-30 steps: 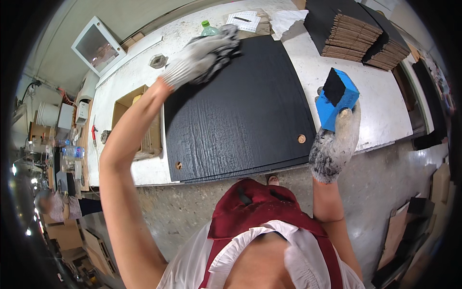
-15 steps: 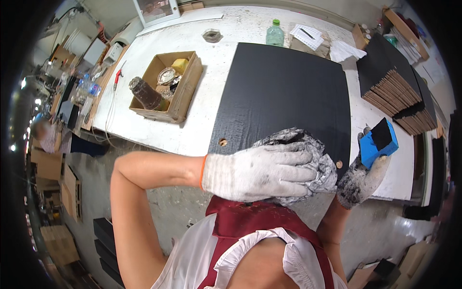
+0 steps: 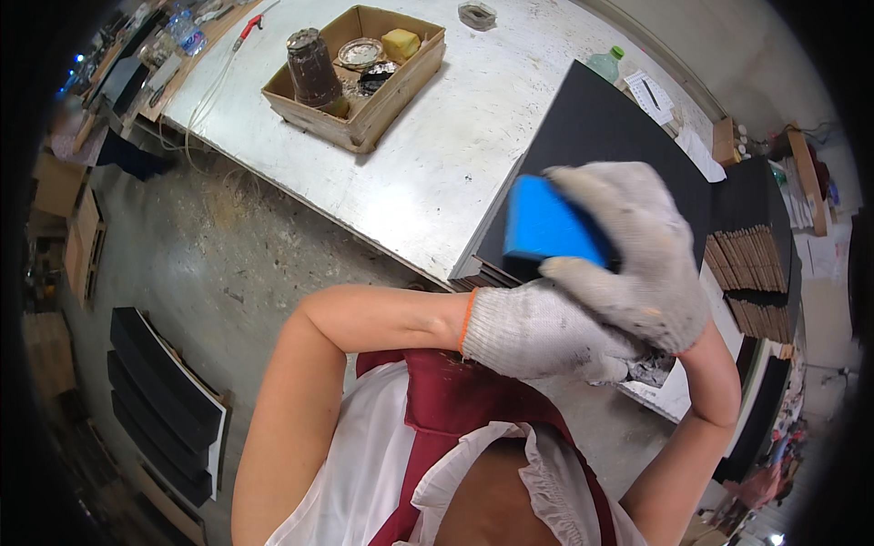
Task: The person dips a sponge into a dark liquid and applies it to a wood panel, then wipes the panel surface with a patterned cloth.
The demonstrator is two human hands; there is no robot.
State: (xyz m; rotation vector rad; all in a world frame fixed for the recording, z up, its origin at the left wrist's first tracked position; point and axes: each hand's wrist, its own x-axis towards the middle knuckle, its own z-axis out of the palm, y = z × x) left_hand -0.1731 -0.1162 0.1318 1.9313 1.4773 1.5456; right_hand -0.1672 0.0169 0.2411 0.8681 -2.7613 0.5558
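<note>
My right hand (image 3: 637, 246), in a pale knit glove, grips a blue sponge block (image 3: 555, 223) above the near left part of a black board (image 3: 628, 136). Thumb and fingers wrap the block from its right side. Its underside is hidden. Crossing beneath is my left hand (image 3: 546, 332), in a white glove with an orange cuff edge, at the board's near edge. A crumpled, black-stained rag (image 3: 651, 371) shows by its fingertips, which the right hand partly covers. More board edges show under the top board at its near left corner.
On the white table (image 3: 391, 205) stands a cardboard tray (image 3: 364, 136) with a dark stained cup, a round lid and a yellow sponge. A green-capped bottle (image 3: 605, 62) is behind the board. Stacked dark boards (image 3: 751, 259) stand right. Another person (image 3: 82, 136) is at far left.
My right hand has swung from the board's right side to over it, with the blue sponge block. My left hand stays low near the rag. The view has turned and shifted.
</note>
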